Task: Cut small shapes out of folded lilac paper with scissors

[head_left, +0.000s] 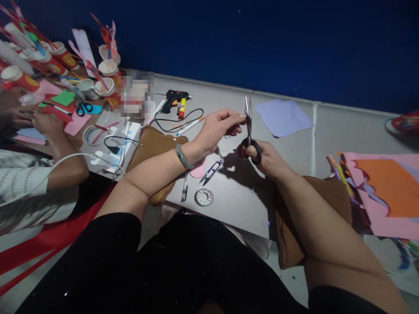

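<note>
My right hand (266, 159) grips black-handled scissors (257, 153), its fingers through the loops and the blades pointing up and away from me. Close beside the blades, my left hand (218, 128) pinches a tiny bit of purple paper (246, 113), mostly hidden by the fingertips. A larger purple paper sheet (283, 118) lies just beyond the scissors on the right. Below my hands are thread snips (211, 172), a pink paper circle (197, 170), a white round spool (204, 197) and a pen (185, 188). Small purple scraps (266, 223) lie scattered near the table's front edge.
A glue gun (173, 99) with its looped cable, a glue stick (182, 109) and a marker (190, 125) lie behind my left hand. Brown cushions (147, 148) sit under both forearms. Pink and orange paper (388, 187) is at right. A co-worker's arm (54, 135) and cups (106, 87) are left.
</note>
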A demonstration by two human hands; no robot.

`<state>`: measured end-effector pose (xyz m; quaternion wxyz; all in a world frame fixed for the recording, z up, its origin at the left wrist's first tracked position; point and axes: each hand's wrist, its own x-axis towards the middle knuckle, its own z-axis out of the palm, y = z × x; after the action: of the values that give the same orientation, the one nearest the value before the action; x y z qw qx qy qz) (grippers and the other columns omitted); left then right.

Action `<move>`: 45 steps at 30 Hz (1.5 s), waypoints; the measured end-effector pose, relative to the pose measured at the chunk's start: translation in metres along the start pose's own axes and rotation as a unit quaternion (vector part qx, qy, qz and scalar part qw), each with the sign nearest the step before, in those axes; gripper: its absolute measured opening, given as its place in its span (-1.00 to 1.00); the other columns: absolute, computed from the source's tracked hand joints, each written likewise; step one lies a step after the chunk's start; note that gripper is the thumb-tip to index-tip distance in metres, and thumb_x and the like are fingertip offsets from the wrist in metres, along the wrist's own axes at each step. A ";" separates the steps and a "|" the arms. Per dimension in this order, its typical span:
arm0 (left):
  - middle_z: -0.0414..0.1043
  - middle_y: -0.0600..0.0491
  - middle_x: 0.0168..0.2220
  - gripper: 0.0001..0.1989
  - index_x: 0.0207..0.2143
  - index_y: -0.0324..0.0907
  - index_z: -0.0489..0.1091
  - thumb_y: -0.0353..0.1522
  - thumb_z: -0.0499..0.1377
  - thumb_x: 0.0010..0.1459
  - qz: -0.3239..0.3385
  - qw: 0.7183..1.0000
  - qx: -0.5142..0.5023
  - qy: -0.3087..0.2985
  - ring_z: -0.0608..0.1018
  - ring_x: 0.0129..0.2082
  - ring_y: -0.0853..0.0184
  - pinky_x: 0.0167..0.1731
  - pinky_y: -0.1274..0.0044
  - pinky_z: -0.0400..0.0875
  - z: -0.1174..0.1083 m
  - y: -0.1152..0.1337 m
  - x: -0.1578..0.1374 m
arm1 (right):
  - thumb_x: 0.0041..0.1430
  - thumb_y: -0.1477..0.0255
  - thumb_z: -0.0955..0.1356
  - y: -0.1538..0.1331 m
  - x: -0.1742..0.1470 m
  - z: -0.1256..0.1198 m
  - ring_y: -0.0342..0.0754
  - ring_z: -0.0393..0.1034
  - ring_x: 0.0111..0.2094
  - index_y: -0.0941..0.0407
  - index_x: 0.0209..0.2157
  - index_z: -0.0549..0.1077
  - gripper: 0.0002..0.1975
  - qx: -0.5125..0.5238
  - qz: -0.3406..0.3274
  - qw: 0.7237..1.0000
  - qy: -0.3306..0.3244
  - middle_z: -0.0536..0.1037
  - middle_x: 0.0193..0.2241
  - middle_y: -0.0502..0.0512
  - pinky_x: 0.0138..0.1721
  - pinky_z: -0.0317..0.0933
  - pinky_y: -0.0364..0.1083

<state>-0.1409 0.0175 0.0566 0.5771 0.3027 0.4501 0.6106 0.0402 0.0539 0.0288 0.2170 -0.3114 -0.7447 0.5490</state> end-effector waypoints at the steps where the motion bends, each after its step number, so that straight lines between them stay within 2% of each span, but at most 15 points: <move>1: 0.52 0.15 -0.45 -0.75 -0.44 -0.18 0.45 -0.30 0.42 0.20 -0.003 1.000 -0.002 0.000 0.50 -0.49 0.56 -0.38 0.64 0.38 0.000 -0.001 0.000 | -0.02 -0.37 0.40 0.000 0.000 0.000 -0.01 0.29 -0.43 0.05 -0.53 0.40 -0.29 -0.001 -0.001 1.000 0.000 0.43 -0.51 0.07 -0.35 0.22 0.01; 10: 0.50 0.16 -0.45 -0.75 -0.43 -0.18 0.47 -0.29 0.44 0.17 -0.017 1.000 -0.010 -0.006 0.51 -0.48 0.55 -0.37 0.62 0.40 0.000 -0.006 0.000 | 0.07 -0.31 0.38 0.002 0.001 0.000 0.00 0.30 -0.41 0.03 -0.54 0.34 -0.34 -0.012 -0.003 1.000 -0.002 0.42 -0.50 0.08 -0.33 0.23 0.02; 18: 0.51 0.15 -0.45 -0.73 -0.43 -0.18 0.46 -0.25 0.44 0.17 -0.005 1.000 0.002 -0.014 0.51 -0.48 0.55 -0.37 0.63 0.40 -0.001 -0.007 0.000 | 0.06 -0.31 0.40 0.002 0.000 0.000 -0.01 0.29 -0.43 0.04 -0.54 0.36 -0.33 0.000 -0.006 1.000 0.004 0.41 -0.51 0.07 -0.35 0.22 0.01; 25: 0.48 0.15 -0.48 -0.74 -0.48 -0.19 0.42 -0.35 0.41 0.19 -0.003 1.000 0.006 -0.005 0.50 -0.48 0.55 -0.36 0.61 0.37 0.000 0.000 -0.001 | 0.09 -0.29 0.40 0.004 0.000 -0.001 -0.01 0.29 -0.43 0.04 -0.55 0.35 -0.34 0.005 -0.008 1.000 0.006 0.40 -0.52 0.08 -0.35 0.20 0.01; 35: 0.46 0.17 -0.49 -0.75 -0.48 -0.19 0.35 -0.38 0.31 0.23 0.051 0.994 0.094 -0.038 0.50 -0.45 0.55 -0.31 0.62 0.37 -0.010 0.004 0.004 | 0.06 -0.34 0.39 0.002 -0.001 -0.004 -0.02 0.29 -0.45 0.04 -0.53 0.40 -0.31 0.017 -0.021 0.999 -0.019 0.43 -0.51 0.08 -0.38 0.20 0.00; 45: 0.42 0.17 -0.52 -0.74 -0.52 -0.19 0.28 -0.42 0.29 0.17 0.036 0.986 0.140 -0.079 0.50 -0.45 0.54 -0.33 0.60 0.38 -0.013 0.018 0.004 | -0.03 -0.37 0.41 0.001 -0.001 -0.011 -0.04 0.25 -0.48 0.04 -0.58 0.41 -0.30 0.004 -0.005 0.999 -0.041 0.39 -0.57 0.06 -0.44 0.17 -0.01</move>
<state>-0.1607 0.0200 0.0664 0.5405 0.4439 0.4728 0.5360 0.0488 0.0612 0.0308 0.1904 -0.2837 -0.7523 0.5633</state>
